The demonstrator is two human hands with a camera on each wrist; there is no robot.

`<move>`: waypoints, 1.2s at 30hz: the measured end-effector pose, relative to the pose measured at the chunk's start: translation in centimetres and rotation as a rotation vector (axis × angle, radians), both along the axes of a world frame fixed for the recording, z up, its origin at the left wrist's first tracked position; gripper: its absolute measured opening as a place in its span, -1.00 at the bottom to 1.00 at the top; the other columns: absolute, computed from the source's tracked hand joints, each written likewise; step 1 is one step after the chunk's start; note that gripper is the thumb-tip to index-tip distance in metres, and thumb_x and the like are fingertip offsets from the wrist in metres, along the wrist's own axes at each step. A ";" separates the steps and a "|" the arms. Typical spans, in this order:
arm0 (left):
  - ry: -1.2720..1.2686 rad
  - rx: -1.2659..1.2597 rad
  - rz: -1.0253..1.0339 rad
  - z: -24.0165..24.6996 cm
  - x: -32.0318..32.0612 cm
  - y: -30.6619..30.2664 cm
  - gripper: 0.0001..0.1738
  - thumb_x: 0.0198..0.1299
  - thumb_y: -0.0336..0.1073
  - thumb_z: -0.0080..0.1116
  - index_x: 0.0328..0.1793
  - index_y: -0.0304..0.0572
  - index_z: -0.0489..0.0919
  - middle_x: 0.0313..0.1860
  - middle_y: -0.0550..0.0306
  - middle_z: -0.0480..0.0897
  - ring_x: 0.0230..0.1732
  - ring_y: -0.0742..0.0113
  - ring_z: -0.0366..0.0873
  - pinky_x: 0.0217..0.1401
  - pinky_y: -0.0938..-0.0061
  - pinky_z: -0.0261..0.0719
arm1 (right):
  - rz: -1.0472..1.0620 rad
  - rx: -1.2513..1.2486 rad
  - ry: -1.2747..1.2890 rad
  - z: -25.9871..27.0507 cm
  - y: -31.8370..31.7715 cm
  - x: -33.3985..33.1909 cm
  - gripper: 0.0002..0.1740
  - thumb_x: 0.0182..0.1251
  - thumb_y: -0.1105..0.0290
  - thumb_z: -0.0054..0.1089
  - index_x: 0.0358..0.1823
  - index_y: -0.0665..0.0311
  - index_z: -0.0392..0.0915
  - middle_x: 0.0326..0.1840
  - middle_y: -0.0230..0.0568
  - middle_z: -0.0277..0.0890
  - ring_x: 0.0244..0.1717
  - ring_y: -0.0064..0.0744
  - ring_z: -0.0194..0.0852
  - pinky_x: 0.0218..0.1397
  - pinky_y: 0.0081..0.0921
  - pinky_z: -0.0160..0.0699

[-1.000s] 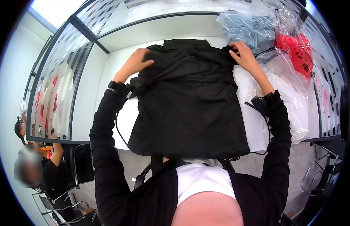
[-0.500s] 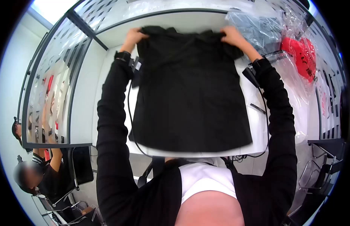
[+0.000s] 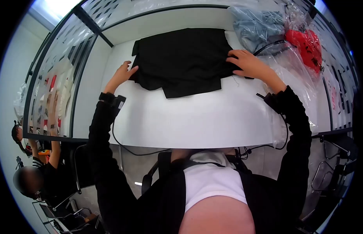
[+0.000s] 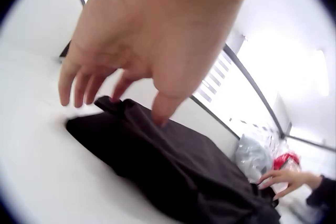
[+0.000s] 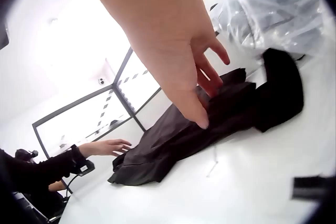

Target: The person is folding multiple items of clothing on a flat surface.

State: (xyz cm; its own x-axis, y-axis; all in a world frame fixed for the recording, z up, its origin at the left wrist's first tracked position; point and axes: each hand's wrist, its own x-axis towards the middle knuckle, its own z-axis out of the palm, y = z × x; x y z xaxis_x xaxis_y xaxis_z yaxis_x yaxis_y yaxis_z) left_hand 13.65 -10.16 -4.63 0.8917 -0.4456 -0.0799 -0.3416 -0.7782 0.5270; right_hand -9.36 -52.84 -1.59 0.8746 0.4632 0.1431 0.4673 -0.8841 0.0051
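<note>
A black garment [image 3: 181, 58] lies bunched into a wide, short shape on the white table [image 3: 189, 121], its collar-like flap toward the person. At its left end is the left hand [image 3: 121, 76], fingers apart and thumb near the cloth; the left wrist view shows this hand [image 4: 142, 40] just above the fabric [image 4: 157, 155] with nothing gripped. The right hand [image 3: 249, 66] is at the garment's right end, fingers spread over its edge. In the right wrist view the right hand [image 5: 168, 50] has loosely bent fingers over the dark cloth [image 5: 210, 113]; contact is hard to tell.
Bagged light-blue clothing [image 3: 259, 27] and a red item in clear plastic [image 3: 306, 48] stand at the back right, with more clear plastic [image 3: 298, 89] in front. Low panels enclose the table's back and sides. Cables run from both wrists. Another person [image 3: 31, 181] is at the far left.
The garment was lifted by its upper edge in both hands, then came down on the table turned, now shorter and farther from the front edge. Both hands have let go and moved nearer the body.
</note>
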 end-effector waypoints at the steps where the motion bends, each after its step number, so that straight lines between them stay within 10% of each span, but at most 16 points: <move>1: -0.030 0.051 0.018 -0.3 0.9 -0.5 -0.14 0.08 0.20 0.03 0.20 -0.50 0.22 0.05 -0.44 0.39 0.10 -0.12 0.40 0.12 0.27 0.35 | -0.006 0.053 0.014 0.6 1.5 0.4 -0.48 -0.06 0.29 0.27 -0.02 0.23 0.38 0.02 -0.13 0.29 0.05 -0.16 0.28 0.08 -0.32 0.29; 8: 0.365 -0.276 0.211 1.0 5.5 -5.9 -0.13 -0.09 0.15 0.24 0.05 -0.64 0.35 -0.08 -0.25 0.51 -0.05 0.04 0.51 0.03 0.36 0.43 | 0.151 0.141 0.133 -1.2 15.8 6.6 -0.33 0.02 -0.02 0.18 0.13 0.16 0.30 -0.06 0.09 0.29 -0.06 0.00 0.33 -0.07 -0.28 0.42; 12: 0.586 -0.505 0.185 2.5 5.2 -7.1 -0.49 -0.08 -0.18 0.32 -0.19 -0.59 0.51 -0.30 -0.09 0.60 -0.33 0.23 0.59 -0.25 0.56 0.54 | 0.066 -0.053 -0.061 -4.8 21.0 10.6 -0.40 0.05 0.06 0.14 0.10 0.21 0.31 -0.20 0.07 0.31 -0.17 -0.09 0.40 -0.26 -0.28 0.47; 13: 0.381 -0.638 -0.329 1.7 5.3 -5.3 -0.63 -0.07 -0.35 0.28 -0.23 -0.57 0.51 -0.32 -0.06 0.59 -0.40 0.28 0.58 -0.36 0.58 0.55 | -0.012 -0.018 -0.081 -5.3 21.8 11.7 -0.57 0.05 0.26 0.13 -0.08 0.33 0.34 -0.30 -0.01 0.34 -0.28 -0.17 0.45 -0.36 -0.35 0.47; 16: 0.695 -0.643 0.267 1.4 7.8 -7.2 -0.72 -0.09 -0.41 0.24 -0.27 -0.50 0.51 -0.36 -0.01 0.58 -0.42 0.29 0.56 -0.40 0.55 0.53 | 0.046 0.132 0.006 -4.9 20.6 12.0 -0.74 -0.05 0.46 0.13 -0.31 0.35 0.32 -0.39 -0.03 0.37 -0.36 -0.10 0.47 -0.38 -0.32 0.47; 21: 0.315 -0.832 -0.024 7.6 4.3 -13.0 -0.85 -0.07 -0.39 0.16 -0.40 -0.35 0.53 -0.56 0.19 0.48 -0.57 0.41 0.41 -0.53 0.59 0.35 | -0.179 0.888 -0.128 0.2 15.1 6.9 -0.72 -0.06 0.47 0.17 -0.29 0.34 0.32 -0.45 0.07 0.42 -0.32 0.06 0.45 -0.29 -0.25 0.40; 26: 0.139 -0.456 -0.355 10.3 -3.0 -25.2 -0.55 0.07 -0.07 0.17 -0.12 -0.34 0.48 -0.29 0.17 0.51 -0.32 0.47 0.42 -0.26 0.62 0.40 | -0.683 0.764 0.122 2.2 5.0 -0.9 -0.74 0.02 0.49 0.03 -0.27 0.51 0.30 -0.65 0.01 0.45 -0.71 -0.29 0.50 -0.59 -0.43 0.48; 32: -0.182 -0.131 -0.408 5.8 -7.1 -25.7 -0.19 -0.15 0.14 0.27 0.12 -0.27 0.35 0.17 -0.26 0.31 0.13 -0.20 0.29 0.11 0.22 0.34 | -0.746 0.735 0.359 3.0 3.1 -12.1 -0.68 0.15 0.32 0.14 -0.31 0.54 0.45 -0.61 -0.10 0.50 -0.68 -0.46 0.51 -0.66 -0.60 0.45; 36: -0.448 0.201 -0.900 3.9 -9.9 -23.4 -0.11 -0.25 0.01 0.32 0.29 0.63 0.15 0.41 -0.06 -0.08 0.36 -0.35 -0.17 -0.01 -0.50 0.07 | -0.716 0.890 0.384 3.3 4.0 -14.5 -0.76 0.17 0.36 0.12 -0.31 0.47 0.48 -0.59 -0.16 0.52 -0.67 -0.51 0.51 -0.65 -0.66 0.44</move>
